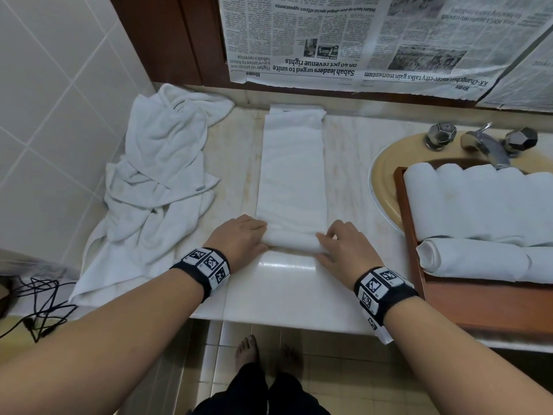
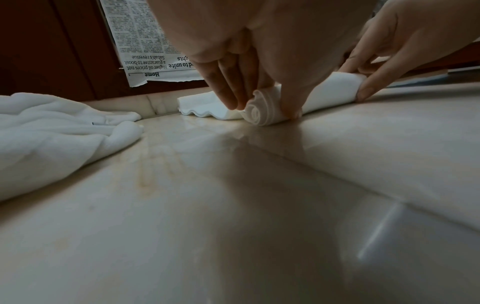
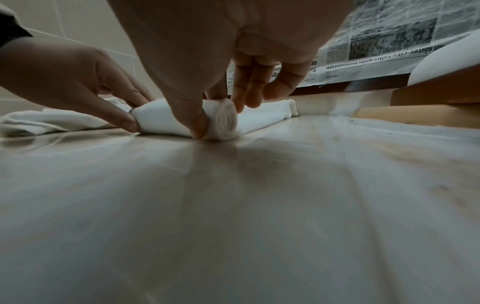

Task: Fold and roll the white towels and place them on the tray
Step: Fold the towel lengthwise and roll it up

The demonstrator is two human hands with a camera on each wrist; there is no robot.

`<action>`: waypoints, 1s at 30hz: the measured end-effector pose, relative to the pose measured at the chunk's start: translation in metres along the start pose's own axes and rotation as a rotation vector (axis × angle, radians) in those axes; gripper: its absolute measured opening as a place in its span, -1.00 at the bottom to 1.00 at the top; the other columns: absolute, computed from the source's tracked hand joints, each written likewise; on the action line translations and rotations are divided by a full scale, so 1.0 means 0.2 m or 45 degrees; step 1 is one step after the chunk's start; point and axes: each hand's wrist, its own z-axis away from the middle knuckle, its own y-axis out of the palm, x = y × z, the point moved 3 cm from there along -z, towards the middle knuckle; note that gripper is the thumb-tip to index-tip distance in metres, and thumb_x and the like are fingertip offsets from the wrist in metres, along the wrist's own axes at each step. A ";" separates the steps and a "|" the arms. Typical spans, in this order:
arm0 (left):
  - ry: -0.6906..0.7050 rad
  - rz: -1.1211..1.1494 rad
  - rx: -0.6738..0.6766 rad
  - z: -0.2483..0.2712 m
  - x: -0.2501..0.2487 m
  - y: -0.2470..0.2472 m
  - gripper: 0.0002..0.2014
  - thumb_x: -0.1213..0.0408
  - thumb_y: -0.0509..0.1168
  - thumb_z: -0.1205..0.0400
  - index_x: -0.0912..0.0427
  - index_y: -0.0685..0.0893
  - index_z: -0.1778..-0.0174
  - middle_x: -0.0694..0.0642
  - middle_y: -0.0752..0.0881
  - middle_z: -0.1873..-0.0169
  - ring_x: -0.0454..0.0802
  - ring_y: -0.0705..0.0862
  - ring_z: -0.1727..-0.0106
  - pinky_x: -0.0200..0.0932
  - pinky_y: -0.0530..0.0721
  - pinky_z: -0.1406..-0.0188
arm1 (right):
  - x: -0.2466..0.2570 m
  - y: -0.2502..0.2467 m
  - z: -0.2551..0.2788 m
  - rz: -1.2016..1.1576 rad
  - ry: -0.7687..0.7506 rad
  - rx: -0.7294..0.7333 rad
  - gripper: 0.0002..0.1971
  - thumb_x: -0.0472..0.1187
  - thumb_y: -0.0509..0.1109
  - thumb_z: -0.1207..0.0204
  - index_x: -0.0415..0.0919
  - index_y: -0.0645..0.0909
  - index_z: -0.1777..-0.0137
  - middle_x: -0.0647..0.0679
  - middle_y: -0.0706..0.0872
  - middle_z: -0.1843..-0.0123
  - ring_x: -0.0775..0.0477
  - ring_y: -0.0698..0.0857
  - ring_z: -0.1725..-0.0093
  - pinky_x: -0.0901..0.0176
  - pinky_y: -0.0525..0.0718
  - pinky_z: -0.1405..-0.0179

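Observation:
A white towel (image 1: pixel 291 175) folded into a long strip lies on the marble counter, running away from me. Its near end is wound into a small roll (image 2: pixel 262 111) (image 3: pixel 223 120). My left hand (image 1: pixel 239 238) grips the roll's left end, thumb on the near side and fingers over the far side. My right hand (image 1: pixel 344 244) grips the right end the same way. The wooden tray (image 1: pixel 466 307) sits at the right over the sink, holding several rolled white towels (image 1: pixel 478 202).
A heap of unfolded white towels (image 1: pixel 155 181) lies at the counter's left against the tiled wall. Faucet and taps (image 1: pixel 484 142) stand behind the tray. Newspaper (image 1: pixel 359 40) covers the wall behind. Black cables (image 1: pixel 39 304) hang at the far left.

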 end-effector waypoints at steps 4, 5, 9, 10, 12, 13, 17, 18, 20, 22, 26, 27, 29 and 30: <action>-0.046 0.034 0.011 0.01 0.02 0.00 -0.49 -0.19 0.20 -0.68 0.15 0.80 -0.19 0.08 0.70 -0.16 0.15 0.60 -0.24 0.06 0.65 -0.20 | -0.02 -0.02 -0.02 -0.143 0.069 0.127 -0.63 -0.09 0.44 -0.68 -0.14 0.68 -0.45 -0.06 0.55 -0.09 -0.12 0.53 -0.09 0.08 0.53 -0.01; -0.080 0.037 0.026 0.02 0.03 0.00 -0.53 -0.19 0.21 -0.69 0.10 0.78 -0.22 0.06 0.65 -0.16 0.13 0.55 -0.22 0.07 0.62 -0.21 | -0.03 -0.03 -0.03 -0.202 0.116 0.170 -0.63 -0.07 0.41 -0.69 -0.09 0.67 -0.47 -0.01 0.53 -0.08 -0.04 0.50 -0.08 0.11 0.52 -0.06; -0.206 0.176 0.000 0.04 0.05 0.03 -0.66 -0.15 0.27 -0.73 -0.03 0.78 -0.22 -0.05 0.51 -0.06 0.01 0.42 -0.14 -0.01 0.51 -0.25 | -0.07 -0.08 -0.05 -0.531 0.382 0.195 -0.76 -0.08 0.53 -0.57 0.16 0.73 -0.21 0.15 0.62 0.03 0.13 0.61 0.03 0.28 0.58 -0.07; -0.251 0.232 0.014 0.04 0.06 0.04 -0.66 -0.15 0.27 -0.74 -0.04 0.78 -0.24 -0.08 0.50 -0.05 -0.01 0.41 -0.15 -0.08 0.47 -0.25 | -0.08 -0.09 -0.05 -0.599 0.448 0.203 -0.79 -0.09 0.56 -0.54 0.18 0.71 -0.12 0.20 0.66 0.04 0.18 0.63 0.04 0.37 0.56 0.01; -0.325 0.328 0.042 0.03 0.05 0.03 -0.64 -0.14 0.29 -0.74 -0.05 0.79 -0.29 -0.11 0.51 -0.04 -0.05 0.43 -0.15 -0.17 0.40 -0.17 | -0.10 -0.09 -0.07 -0.667 0.519 0.256 -0.82 -0.09 0.60 -0.51 0.14 0.74 -0.07 0.22 0.70 0.08 0.24 0.66 0.06 0.44 0.51 0.12; -0.361 0.362 0.047 0.02 0.05 0.02 -0.64 -0.14 0.31 -0.72 -0.04 0.81 -0.28 -0.10 0.55 -0.03 -0.06 0.49 -0.13 -0.17 0.42 -0.13 | -0.11 -0.09 -0.09 -0.686 0.536 0.282 -0.82 -0.07 0.61 -0.50 0.12 0.76 -0.06 0.21 0.72 0.10 0.24 0.67 0.07 0.41 0.52 0.14; -0.616 0.502 0.084 0.00 0.08 -0.03 -0.67 -0.22 0.43 -0.60 -0.08 0.89 -0.06 -0.08 0.81 0.07 -0.10 0.70 0.01 -0.24 0.59 0.01 | -0.16 -0.08 -0.14 -0.793 0.606 0.316 -0.81 -0.03 0.67 -0.46 0.05 0.79 -0.03 0.11 0.75 0.12 0.10 0.71 0.08 0.32 0.56 0.13; -0.685 0.540 0.100 0.00 0.09 -0.03 -0.65 -0.25 0.46 -0.56 -0.07 0.90 0.00 -0.08 0.84 0.11 -0.11 0.72 0.03 -0.23 0.64 0.02 | -0.16 -0.08 -0.15 -0.821 0.623 0.319 -0.80 -0.04 0.67 -0.46 0.02 0.79 -0.03 0.09 0.75 0.12 0.09 0.71 0.09 0.33 0.56 0.13; -0.760 0.554 0.129 -0.03 0.12 -0.04 -0.56 -0.32 0.46 -0.52 0.03 0.88 0.24 -0.04 0.82 0.29 -0.06 0.74 0.12 -0.17 0.68 0.13 | -0.17 -0.07 -0.16 -0.883 0.672 0.313 -0.78 -0.05 0.68 -0.46 -0.04 0.78 -0.03 0.04 0.75 0.10 0.08 0.70 0.12 0.33 0.56 0.13; -0.832 0.528 0.164 -0.06 0.12 -0.06 -0.47 -0.34 0.44 -0.53 0.05 0.71 0.50 -0.05 0.67 0.47 -0.06 0.67 0.28 -0.21 0.51 0.34 | -0.17 -0.07 -0.17 -0.981 0.748 0.285 -0.73 -0.05 0.69 -0.45 -0.04 0.73 -0.09 -0.04 0.77 0.02 0.03 0.72 0.11 0.22 0.63 0.04; -0.910 0.550 0.126 -0.11 0.12 -0.08 -0.48 -0.29 0.53 -0.47 0.14 0.70 0.45 0.04 0.70 0.43 0.01 0.71 0.26 -0.14 0.61 0.27 | -0.14 -0.09 -0.18 -1.000 0.743 0.256 -0.74 -0.04 0.61 -0.51 0.19 0.60 -0.09 -0.09 0.81 0.06 -0.06 0.77 0.07 0.09 0.63 0.09; -0.926 0.585 0.067 -0.11 0.11 -0.08 -0.54 -0.24 0.58 -0.43 0.14 0.76 0.35 0.02 0.76 0.35 -0.01 0.74 0.19 -0.13 0.66 0.18 | -0.13 -0.10 -0.17 -0.956 0.708 0.250 -0.80 -0.03 0.56 -0.55 0.22 0.60 -0.05 -0.07 0.81 0.07 -0.05 0.77 0.05 0.12 0.60 0.13; -0.929 0.671 -0.082 -0.11 0.09 -0.09 -0.69 -0.12 0.63 -0.42 0.00 0.79 0.17 -0.07 0.77 0.20 -0.09 0.74 0.08 -0.16 0.68 0.06 | -0.11 -0.11 -0.16 -0.867 0.655 0.207 -0.90 -0.02 0.48 -0.62 0.25 0.65 -0.04 0.01 0.80 0.07 0.00 0.75 0.00 0.17 0.58 0.12; -0.888 0.675 -0.139 -0.11 0.07 -0.09 -0.75 -0.06 0.63 -0.45 -0.03 0.78 0.14 -0.09 0.74 0.15 -0.10 0.73 0.05 -0.17 0.67 0.02 | -0.10 -0.11 -0.15 -0.797 0.635 0.186 -0.91 0.00 0.44 -0.65 0.25 0.68 -0.09 0.04 0.80 0.05 0.02 0.74 -0.02 0.17 0.59 0.06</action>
